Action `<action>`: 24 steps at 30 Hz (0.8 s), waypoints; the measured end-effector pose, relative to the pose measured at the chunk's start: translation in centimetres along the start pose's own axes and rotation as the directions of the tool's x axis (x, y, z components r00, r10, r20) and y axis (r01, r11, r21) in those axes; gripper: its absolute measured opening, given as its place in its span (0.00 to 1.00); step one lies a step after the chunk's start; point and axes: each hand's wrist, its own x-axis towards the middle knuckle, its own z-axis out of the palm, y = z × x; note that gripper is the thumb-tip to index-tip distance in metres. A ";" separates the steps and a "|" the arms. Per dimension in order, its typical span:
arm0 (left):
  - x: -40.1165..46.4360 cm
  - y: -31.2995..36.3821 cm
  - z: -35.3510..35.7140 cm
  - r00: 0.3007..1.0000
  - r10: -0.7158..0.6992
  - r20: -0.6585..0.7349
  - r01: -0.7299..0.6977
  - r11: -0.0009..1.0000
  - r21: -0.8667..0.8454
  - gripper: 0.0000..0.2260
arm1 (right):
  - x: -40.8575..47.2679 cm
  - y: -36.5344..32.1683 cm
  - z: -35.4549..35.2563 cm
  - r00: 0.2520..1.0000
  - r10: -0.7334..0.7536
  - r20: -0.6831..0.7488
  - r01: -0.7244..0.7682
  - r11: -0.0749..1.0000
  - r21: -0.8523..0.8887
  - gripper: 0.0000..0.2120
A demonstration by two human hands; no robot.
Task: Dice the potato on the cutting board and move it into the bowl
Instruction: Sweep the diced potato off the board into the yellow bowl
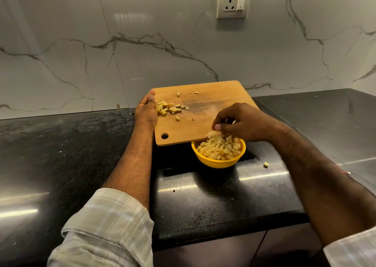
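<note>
A wooden cutting board is tilted up, its near edge hanging over a yellow bowl heaped with diced potato. My left hand grips the board's left edge, thumb on top. A small pile of diced potato still lies on the board beside that hand, with a few bits further back. My right hand sits at the board's near right corner just above the bowl, its fingers curled and touching potato pieces at the edge. No knife is in view.
The board and bowl stand on a black speckled countertop against a marble wall. One stray potato piece lies on the counter right of the bowl. A wall socket is high on the wall. The counter's front edge runs below the bowl.
</note>
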 end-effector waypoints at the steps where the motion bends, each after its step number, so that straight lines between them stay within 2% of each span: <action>1: 0.1 -0.1 -0.1 1.000 -0.002 -0.001 0.002 1.000 0.006 0.15 | -0.3 0.2 -0.7 1.000 0.001 0.031 -0.001 1.000 -0.005 0.04; 4: 0.2 -0.1 -0.2 1.000 -0.002 -0.001 0.002 1.000 0.017 0.14 | -1.2 0.8 -1.8 0.977 0.077 0.200 -0.065 0.996 -0.063 0.13; 6: 0.4 -0.2 -0.2 1.000 -0.001 -0.002 0.002 1.000 0.011 0.14 | -1.3 0.7 -1.4 0.963 0.107 0.247 -0.085 0.991 -0.099 0.17; 10: 0.3 -0.2 -0.3 1.000 -0.002 0.001 0.002 1.000 0.020 0.15 | -0.4 -0.1 0.5 0.989 0.069 0.132 -0.055 0.993 -0.106 0.15; 13: 0.2 -0.1 -0.3 1.000 0.004 0.004 -0.004 1.000 0.025 0.15 | -0.3 -0.6 0.5 0.995 0.020 0.102 -0.011 0.996 -0.083 0.13; 18: 0.2 0.0 -0.2 1.000 -0.007 -0.003 0.007 1.000 0.013 0.15 | -1.7 -1.1 -1.2 0.986 -0.029 0.166 0.042 0.996 -0.074 0.21; 24: -0.1 0.1 -0.2 1.000 -0.006 -0.005 0.006 0.999 -0.033 0.14 | -2.2 -0.9 -0.8 0.968 -0.046 0.249 0.059 0.997 -0.046 0.17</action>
